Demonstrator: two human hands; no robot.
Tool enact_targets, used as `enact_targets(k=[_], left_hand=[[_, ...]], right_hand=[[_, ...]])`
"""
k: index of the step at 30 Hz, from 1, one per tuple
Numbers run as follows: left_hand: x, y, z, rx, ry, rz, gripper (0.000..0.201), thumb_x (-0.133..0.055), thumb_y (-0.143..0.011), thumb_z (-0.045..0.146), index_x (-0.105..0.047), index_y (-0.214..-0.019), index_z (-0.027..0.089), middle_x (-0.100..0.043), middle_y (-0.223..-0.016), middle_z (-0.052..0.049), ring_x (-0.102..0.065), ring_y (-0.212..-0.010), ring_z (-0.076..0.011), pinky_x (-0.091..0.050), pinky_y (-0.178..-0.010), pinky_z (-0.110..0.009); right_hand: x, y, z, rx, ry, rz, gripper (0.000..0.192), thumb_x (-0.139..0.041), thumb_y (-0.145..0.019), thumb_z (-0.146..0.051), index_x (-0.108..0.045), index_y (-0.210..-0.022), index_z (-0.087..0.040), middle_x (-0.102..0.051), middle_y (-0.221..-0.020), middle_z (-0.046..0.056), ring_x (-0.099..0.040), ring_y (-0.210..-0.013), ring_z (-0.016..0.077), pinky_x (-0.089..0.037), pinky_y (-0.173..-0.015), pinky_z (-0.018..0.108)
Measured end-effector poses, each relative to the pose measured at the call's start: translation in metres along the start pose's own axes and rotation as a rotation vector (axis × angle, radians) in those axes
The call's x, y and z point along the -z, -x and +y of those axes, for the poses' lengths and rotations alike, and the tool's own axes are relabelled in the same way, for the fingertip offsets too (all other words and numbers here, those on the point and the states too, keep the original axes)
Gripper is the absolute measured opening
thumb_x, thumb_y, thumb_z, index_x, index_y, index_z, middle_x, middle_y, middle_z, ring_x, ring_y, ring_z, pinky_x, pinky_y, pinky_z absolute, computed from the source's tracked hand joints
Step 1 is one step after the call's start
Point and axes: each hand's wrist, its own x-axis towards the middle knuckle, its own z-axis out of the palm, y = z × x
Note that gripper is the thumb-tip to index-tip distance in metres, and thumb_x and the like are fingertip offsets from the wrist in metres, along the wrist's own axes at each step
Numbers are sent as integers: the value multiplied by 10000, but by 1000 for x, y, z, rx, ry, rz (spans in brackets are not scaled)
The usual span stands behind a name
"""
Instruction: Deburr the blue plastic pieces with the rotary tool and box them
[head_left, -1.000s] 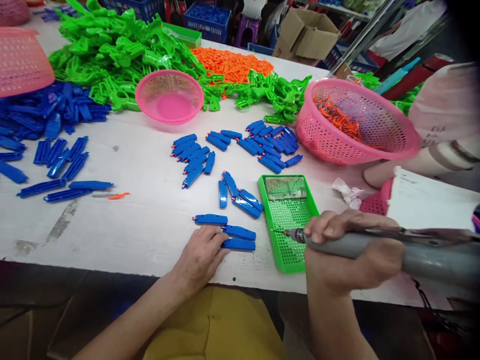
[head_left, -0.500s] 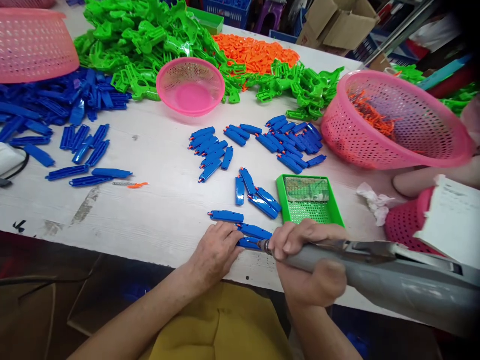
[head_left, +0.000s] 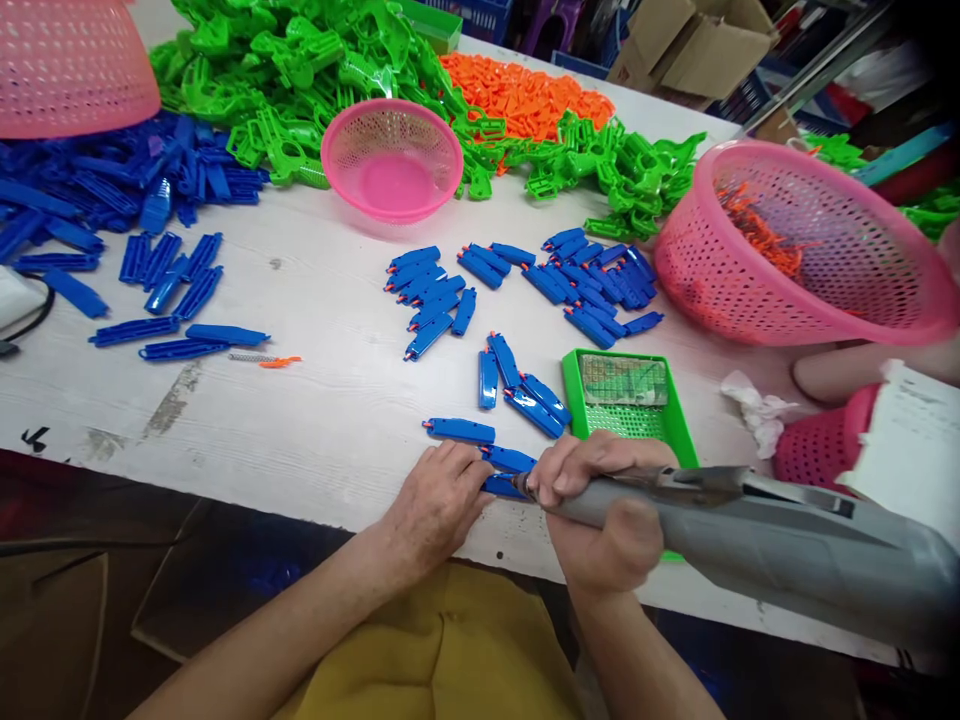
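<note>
Head view. Left hand (head_left: 439, 505): palm down, fingers flat, pressing a blue piece (head_left: 504, 487) just left of the green tray (head_left: 679, 430); nothing gripped. Right hand (head_left: 604, 510): fist closed around a grey power driver (head_left: 750, 540), its tip touching that blue piece. Two more blue pieces lie just above it, three nearer the tray's top left corner. The hands work near the table's front edge (head_left: 225, 480); bare tabletop lies left of them. Pink baskets: two large, one small bowl (head_left: 392, 165) well above the tray.
</note>
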Motion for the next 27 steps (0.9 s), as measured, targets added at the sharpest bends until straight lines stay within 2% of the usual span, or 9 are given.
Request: enact_targets(k=[8, 16, 20, 24, 27], left_hand=[[-1, 0, 0, -7, 19, 27, 76, -528, -1016, 209, -586, -1056, 181, -648, -1022, -71, -596, -947, -248, -487, -763, -377], [-1, 0, 0, 7, -14, -13, 68, -546, -993, 186, -591, -1044, 186, -654, -1034, -80, -602, -951, -253, -504, -766, -388], [11, 5, -4, -26, -6, -37, 99, -535, -1002, 177, -590, -1084, 185, -649, -1029, -78, -595, -932, -244, -515, -786, -385], [39, 14, -12, -31, -5, -95, 111, -506, -1010, 175, -584, -1085, 196, -639, -1026, -74, -584, -932, -245, -516, -791, -393], [50, 12, -15, -23, -33, -49, 200, -525, -979, 180, -562, -1175, 181, -636, -1124, -105, -590, -1030, -271, -529, -857, -434]], right_hand=[[0, 0, 1, -21, 6, -36, 171, -678, -898, -406, -624, -888, -244, -565, -624, -60, -514, -434, 102, -480, -421, 273], [-2, 5, 4, -37, -32, -24, 149, -666, -909, -371, -606, -879, -237, -573, -637, -68, -518, -451, 98, -480, -444, 266], [21, -4, -12, 11, -48, 48, 231, -627, -901, -449, -651, -923, -220, -569, -629, -59, -528, -439, 108, -469, -427, 279], [61, -22, -27, 184, 103, 244, 282, -567, -915, -480, -641, -885, -209, -545, -589, -59, -488, -395, 110, -398, -376, 272], [82, -31, -25, 203, 212, 403, 305, -593, -876, -492, -584, -764, -209, -495, -545, -76, -446, -363, 96, -359, -359, 259]])
